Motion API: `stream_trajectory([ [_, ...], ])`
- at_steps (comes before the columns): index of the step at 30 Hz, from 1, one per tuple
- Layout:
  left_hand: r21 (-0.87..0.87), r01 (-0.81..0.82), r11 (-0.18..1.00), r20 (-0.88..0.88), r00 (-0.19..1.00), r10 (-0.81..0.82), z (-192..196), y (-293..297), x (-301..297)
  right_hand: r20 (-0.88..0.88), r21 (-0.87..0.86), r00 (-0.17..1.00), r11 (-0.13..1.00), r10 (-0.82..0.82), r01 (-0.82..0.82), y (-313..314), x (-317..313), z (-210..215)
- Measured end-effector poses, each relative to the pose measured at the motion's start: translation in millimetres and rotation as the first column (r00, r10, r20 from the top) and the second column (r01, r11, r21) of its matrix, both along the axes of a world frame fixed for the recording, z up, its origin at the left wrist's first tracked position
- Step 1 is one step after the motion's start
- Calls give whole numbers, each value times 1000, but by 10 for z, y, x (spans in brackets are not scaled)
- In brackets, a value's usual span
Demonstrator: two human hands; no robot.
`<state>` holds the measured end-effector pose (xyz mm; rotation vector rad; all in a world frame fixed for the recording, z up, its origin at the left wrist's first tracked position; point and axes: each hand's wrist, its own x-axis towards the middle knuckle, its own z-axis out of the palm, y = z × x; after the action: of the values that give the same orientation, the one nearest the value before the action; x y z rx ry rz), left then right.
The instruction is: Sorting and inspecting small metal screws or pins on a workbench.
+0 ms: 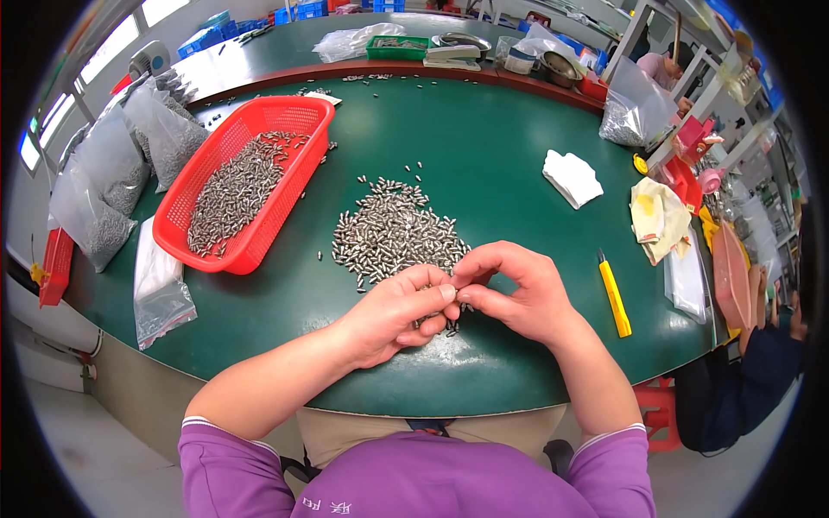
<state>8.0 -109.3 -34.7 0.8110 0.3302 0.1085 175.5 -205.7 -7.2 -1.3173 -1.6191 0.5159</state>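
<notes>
A loose pile of small silvery metal parts (pixel 393 231), short and rounded like capsules, lies on the green table. Over its near edge my two hands meet, fingertips almost touching. My left hand (pixel 401 315) is closed, thumb against the curled fingers. Thumb and forefinger of my right hand (pixel 514 293) come together in a pinch beside the left thumb. Whatever sits between the fingertips is too small and too covered to make out. More of the same metal parts fill the bottom of a red perforated plastic basket (pixel 298 186) to the left of the pile.
Clear bags of metal parts (pixel 108 164) stand at the left, near flat plastic bags (pixel 160 285). A yellow cutter knife (pixel 614 295), a white cloth (pixel 572 179) and a stained cloth (pixel 658 220) lie at the right. Beyond the far ledge is a green tray (pixel 397 52). Another person (pixel 734 380) sits at right.
</notes>
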Motion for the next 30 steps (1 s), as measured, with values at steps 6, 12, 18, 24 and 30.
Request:
stream_trajectory([
  [6, 13, 7, 1000, -17, 1000, -7, 19, -6, 13, 97, 67, 995, 998, -27, 21, 5, 10, -15],
  [12, -49, -8, 999, -50, 999, 6, 55, 14, 3, 296, -216, 952, 966, -74, 142, -23, 158, 82],
  [18, -53, 11, 999, -42, 999, -13, 70, 14, 8, 434, -339, 900, 932, 32, 131, -77, 135, 68],
  [24, -24, 20, 1000, -17, 1000, -20, 51, 20, 3, 438, -341, 894, 938, 93, 69, -62, 174, -9],
  [30, -33, -12, 999, -8, 1000, 12, 59, 10, 6, 302, -293, 952, 946, -44, 137, -19, 114, 49],
])
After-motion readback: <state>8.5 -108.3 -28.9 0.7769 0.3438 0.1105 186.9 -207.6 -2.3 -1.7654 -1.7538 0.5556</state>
